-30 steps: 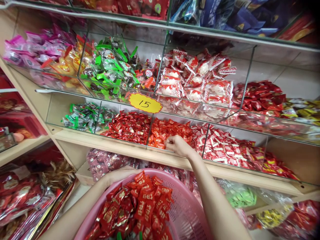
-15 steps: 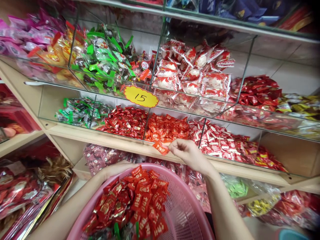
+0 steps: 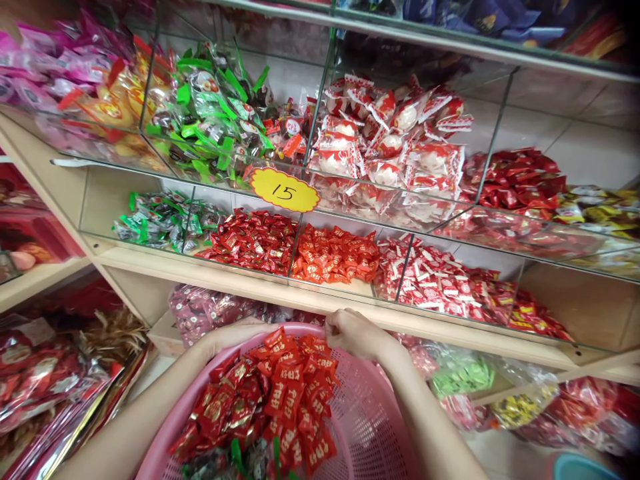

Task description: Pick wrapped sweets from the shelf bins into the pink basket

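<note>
A pink plastic basket (image 3: 367, 413) with a mesh wall stands in front of me. My left hand (image 3: 234, 335) is closed on its far-left rim; the fingertips are partly hidden. Over the far-right rim is my right hand (image 3: 353, 335), fingers curled closed. What is inside those fingers, if anything, is hidden. Orange-red wrapped candies (image 3: 287, 393) fill the middle of the basket. Darker red and gold candies (image 3: 217, 407) lie left of them, and green-ended clear packets (image 3: 225, 463) at the near side.
Beyond the basket, glass-fronted shelf bins hold orange-red candies (image 3: 337, 253), dark red candies (image 3: 255, 240) and red-and-white packets (image 3: 440, 280). A yellow price tag (image 3: 285, 189) reads 15. Bagged sweets (image 3: 215, 310) lie under the wooden shelf edge (image 3: 240, 283). A teal container rim (image 3: 583, 467) shows bottom right.
My right hand has come down from the shelf edge to the basket rim. The orange-red candy it pinched is no longer visible in its fingers. My left hand stays on the rim.
</note>
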The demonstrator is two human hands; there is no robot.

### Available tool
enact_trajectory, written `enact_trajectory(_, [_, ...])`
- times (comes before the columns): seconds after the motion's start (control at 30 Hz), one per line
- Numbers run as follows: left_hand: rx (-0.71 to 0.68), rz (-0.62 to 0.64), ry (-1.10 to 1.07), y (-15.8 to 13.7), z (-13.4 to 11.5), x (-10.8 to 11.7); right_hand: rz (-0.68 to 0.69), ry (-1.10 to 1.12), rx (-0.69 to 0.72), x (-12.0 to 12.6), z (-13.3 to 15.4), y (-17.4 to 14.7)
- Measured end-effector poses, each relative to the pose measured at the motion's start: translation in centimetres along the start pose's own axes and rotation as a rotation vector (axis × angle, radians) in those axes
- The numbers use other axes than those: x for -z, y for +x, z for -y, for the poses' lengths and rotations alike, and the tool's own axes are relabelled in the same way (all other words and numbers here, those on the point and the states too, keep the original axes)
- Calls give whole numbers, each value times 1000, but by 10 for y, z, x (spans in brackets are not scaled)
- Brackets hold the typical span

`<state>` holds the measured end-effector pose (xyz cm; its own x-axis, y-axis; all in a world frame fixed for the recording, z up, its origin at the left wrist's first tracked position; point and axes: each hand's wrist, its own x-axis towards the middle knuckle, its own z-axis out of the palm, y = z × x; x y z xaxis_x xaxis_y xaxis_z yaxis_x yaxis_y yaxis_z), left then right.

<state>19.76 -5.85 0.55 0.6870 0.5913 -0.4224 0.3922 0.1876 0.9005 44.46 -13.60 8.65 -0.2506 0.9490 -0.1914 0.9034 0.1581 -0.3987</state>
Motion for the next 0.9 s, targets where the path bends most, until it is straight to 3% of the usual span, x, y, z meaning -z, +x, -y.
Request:
enact_trajectory(0.13, [-1, 2, 6, 1, 0, 0, 7, -36, -10, -2, 4, 0])
enact_trajectory(0.33, [-15, 22, 29, 0, -1, 1, 131, 33, 35, -9, 5, 3])
enact_trajectory(0.6, [0, -18, 15, 3, 3, 1, 92, 120, 72, -14, 0, 7])
enact_trajectory(0.67, [-2, -7, -8, 4, 3, 1, 5, 206, 112, -8, 4, 5])
enact_trajectory(0.8, [-22, 9, 16, 2, 2, 0, -295, 406, 181, 13, 11, 2])
enact_trajectory(0.9, [-38, 12, 16, 1, 1, 0, -528, 387, 153, 32, 7, 10])
